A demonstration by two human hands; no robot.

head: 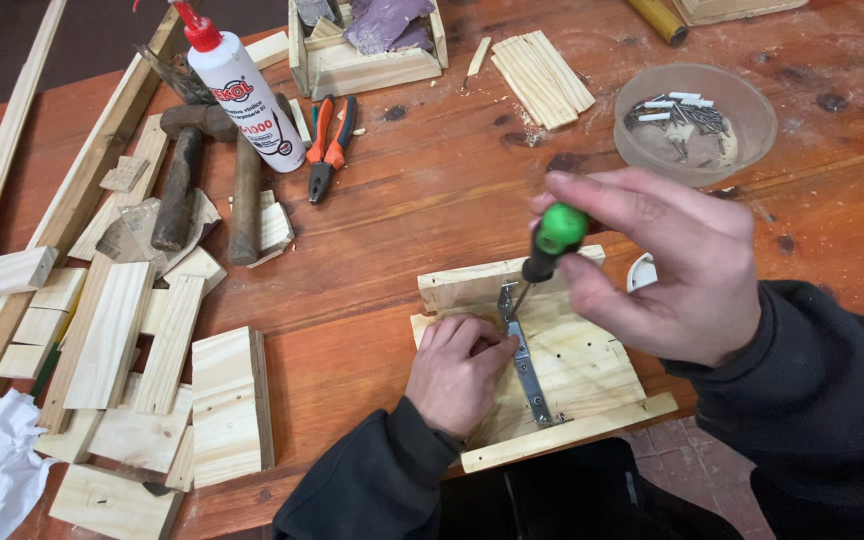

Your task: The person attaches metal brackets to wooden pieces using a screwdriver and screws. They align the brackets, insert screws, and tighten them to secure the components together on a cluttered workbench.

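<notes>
two hands busy here: right hand [667, 265] clenched round the green-and-black handled screwdriver [549, 245], left hand [455, 368] pinning the thin perforated metal strap [524, 355] onto the small light pine panel [572, 365] at the reddish wooden surface [422, 200] edge, stiff but slidey, hold flat.

Glue bottle [247, 95] at 11 o'clock on the bench, leaning with its nozzle toward the top-left: white plastic body, red cone nozzle. Label [252, 105] wraps the body, white ground with a red band and dark print. Clear round plastic tub [695, 122] at 2 o'clock, lidless, unlabelled, metal fasteners inside. No signs or screens.
</notes>
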